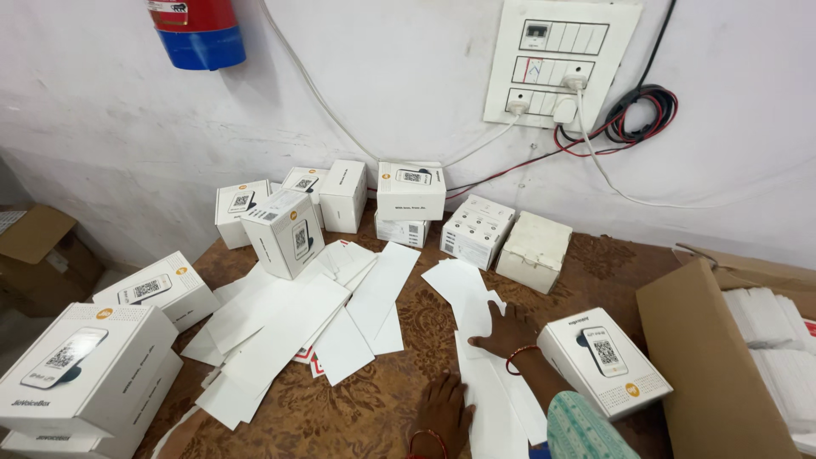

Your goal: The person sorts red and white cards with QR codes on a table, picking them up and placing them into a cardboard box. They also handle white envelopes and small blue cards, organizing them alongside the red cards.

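Both hands lie flat and open, gripping nothing, on the strip of long white paper sheets (484,374), right hand (507,333) farther along it than left hand (444,410), its length running away toward the wall.

Whitewashed corner w/ a brown patterned table in front of us.

We see a rough white wall (408,93), scuffed and greyish low on the left. Top right there's a white switchboard (557,59) w/ plugs in it; white cords and a red-black wire bundle (633,115) loop off it across the wall. A red and blue fire extinguisher (197,30) hangs top left. The table (408,340) has a brown floral-pattern top. Brown cardboard cartons sit at far left (38,242) and at right (714,365). Light is even, soft, no hard shadows.
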